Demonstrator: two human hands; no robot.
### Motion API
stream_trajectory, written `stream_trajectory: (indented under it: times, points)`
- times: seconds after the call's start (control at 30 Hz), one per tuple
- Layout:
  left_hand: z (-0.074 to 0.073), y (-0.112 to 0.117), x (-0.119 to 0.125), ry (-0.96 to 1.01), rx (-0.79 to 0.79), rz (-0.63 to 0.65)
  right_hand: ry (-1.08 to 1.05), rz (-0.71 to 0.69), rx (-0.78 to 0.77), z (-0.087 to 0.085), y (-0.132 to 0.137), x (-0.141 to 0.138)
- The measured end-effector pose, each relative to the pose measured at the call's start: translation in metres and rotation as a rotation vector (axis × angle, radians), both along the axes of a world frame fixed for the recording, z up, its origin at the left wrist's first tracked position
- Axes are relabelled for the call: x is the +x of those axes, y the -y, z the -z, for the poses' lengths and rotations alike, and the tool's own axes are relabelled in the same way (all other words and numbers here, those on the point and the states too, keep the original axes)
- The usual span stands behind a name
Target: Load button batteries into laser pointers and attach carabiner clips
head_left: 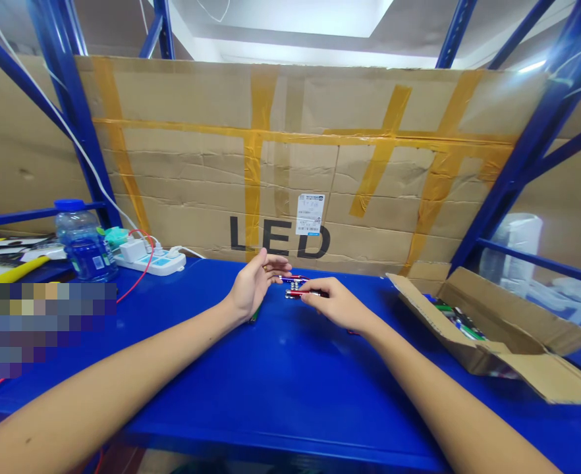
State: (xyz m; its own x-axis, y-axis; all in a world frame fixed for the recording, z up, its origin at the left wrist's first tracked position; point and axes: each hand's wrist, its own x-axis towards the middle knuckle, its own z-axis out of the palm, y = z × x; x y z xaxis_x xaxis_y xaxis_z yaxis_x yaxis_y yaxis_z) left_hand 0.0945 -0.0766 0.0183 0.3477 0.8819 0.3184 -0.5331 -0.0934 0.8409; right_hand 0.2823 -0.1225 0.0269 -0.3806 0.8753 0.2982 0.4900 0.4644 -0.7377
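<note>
My right hand (pixel 337 301) is closed on a slim red metallic pen-shaped tube (pixel 296 293), its silvery end pointing left. Behind the tube sit several small silvery round pieces (pixel 294 286), too small to name. A purple-blue pen-shaped tube (pixel 293 279) lies just beyond them. Left of these, my left hand (pixel 253 286) is on its side with thumb raised and fingers curved apart, and nothing shows in it. Part of a green slim object (pixel 255 315) peeks out below that palm. Under my right wrist, a small red piece (pixel 352 332) is partly hidden.
At right stands an open cardboard box (pixel 468 349) holding several pen-like items (pixel 456 317). A blue-capped bottle (pixel 83 240) and a white power strip (pixel 159 262) with a red cable are at left. Taped cardboard (pixel 196 178) walls the back of the blue tabletop (pixel 271 395).
</note>
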Motion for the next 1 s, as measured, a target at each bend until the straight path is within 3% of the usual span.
stream_trajectory:
  times: [1.0]
  points:
    - [-0.004, -0.011, -0.008, -0.056, -0.014, -0.045, 0.054, 0.059, -0.044, -0.003, 0.003, -0.001]
